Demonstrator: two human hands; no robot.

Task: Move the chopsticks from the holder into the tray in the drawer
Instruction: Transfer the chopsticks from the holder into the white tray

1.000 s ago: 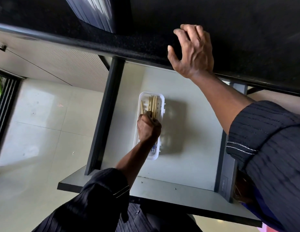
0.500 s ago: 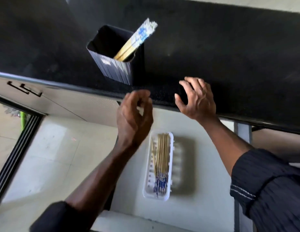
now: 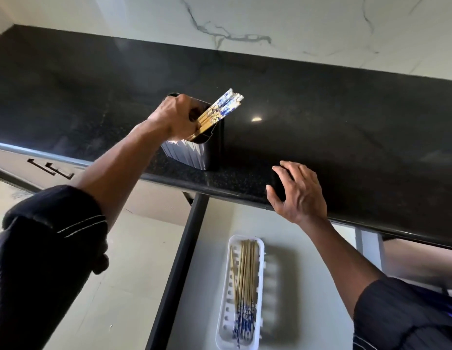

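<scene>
Chopsticks (image 3: 221, 108) (tilted in holder (image 3: 194, 154)) under left hand (image 3: 175, 117)

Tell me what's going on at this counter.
A person is moving chopsticks from a dark holder on the black countertop into a white tray in the open drawer below. The left hand is closed around the chopsticks in the holder. The right hand rests open on the counter edge. One bundle of chopsticks already lies in the tray.
</scene>
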